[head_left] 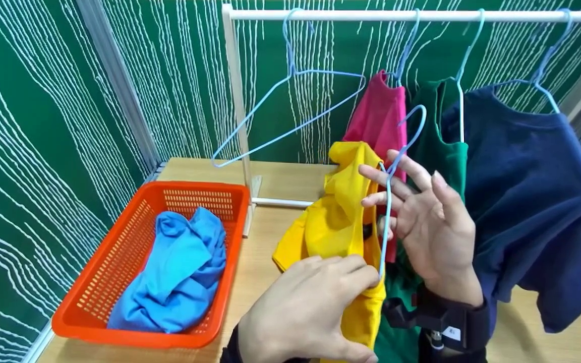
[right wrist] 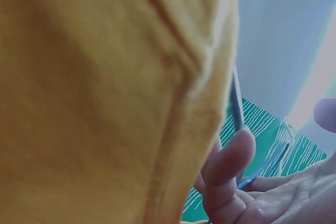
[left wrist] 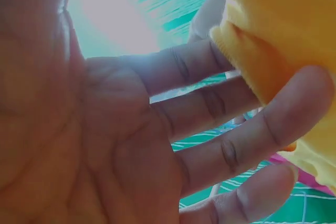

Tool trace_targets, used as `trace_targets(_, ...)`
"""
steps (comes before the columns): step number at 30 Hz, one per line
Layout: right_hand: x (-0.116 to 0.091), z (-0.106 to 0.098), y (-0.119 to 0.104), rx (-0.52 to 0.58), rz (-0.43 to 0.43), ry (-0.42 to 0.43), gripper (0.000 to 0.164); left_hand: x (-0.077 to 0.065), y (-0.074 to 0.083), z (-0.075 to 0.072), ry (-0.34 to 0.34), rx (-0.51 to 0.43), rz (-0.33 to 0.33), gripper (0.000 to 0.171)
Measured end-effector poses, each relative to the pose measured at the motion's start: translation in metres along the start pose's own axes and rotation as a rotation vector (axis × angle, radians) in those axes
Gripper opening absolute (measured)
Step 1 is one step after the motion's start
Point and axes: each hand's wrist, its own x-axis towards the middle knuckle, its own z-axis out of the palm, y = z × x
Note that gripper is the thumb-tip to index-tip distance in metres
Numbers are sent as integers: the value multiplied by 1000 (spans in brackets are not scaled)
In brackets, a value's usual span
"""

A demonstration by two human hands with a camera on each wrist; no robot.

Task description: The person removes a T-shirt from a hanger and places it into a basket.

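Note:
A yellow shirt [head_left: 338, 201] hangs around a blue wire clothes hanger [head_left: 386, 222], whose hook rises above the collar. My right hand [head_left: 431, 222] holds this hanger below the hook with its palm toward me, the wire passing between its fingers. In the right wrist view one bent finger [right wrist: 228, 161] lies against the wire, and the yellow cloth [right wrist: 105, 98] covers much of the picture. With its back up, my left hand [head_left: 305, 302] rests on the shirt at the collar. Its fingers [left wrist: 220, 103] are extended in the left wrist view, two tips hidden behind the yellow cloth [left wrist: 283, 19].
An orange basket [head_left: 235, 262] holding crumpled blue cloth [head_left: 174, 277] stands left. From the white rail [head_left: 351, 15] hang a bare hanger [head_left: 290, 131], a pink garment [head_left: 379, 113], a green one [head_left: 426, 106] and a navy shirt [head_left: 537, 191]. Green walls [head_left: 23, 151] stand behind.

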Motion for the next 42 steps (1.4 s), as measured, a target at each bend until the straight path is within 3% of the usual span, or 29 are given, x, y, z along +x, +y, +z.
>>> trace_targets(8, 0, -1, 0, 19, -11, 12, 59, -2, 0, 1, -6, -37, 25, 55)
trace_targets(16, 2, -2, 2, 111, -72, -16, 61, -2, 4, -1, -60, -62, -2, 37)
trace_targets(24, 3, -3, 3, 147, -93, -27, 57, -4, 7, 3, -55, 11, 36, 23)
trace_targets(28, 4, -2, 2, 105, -125, 45, 49, -3, 7, 4, -65, 30, 52, 17)
trace_targets(34, 7, -2, 0, 42, -190, 212, 54, 1, 9, 6, -120, 46, 97, 17)
trace_targets(42, 5, -7, -4, 224, -200, 232, 53, 3, 12, 12, -93, 144, 153, 20)
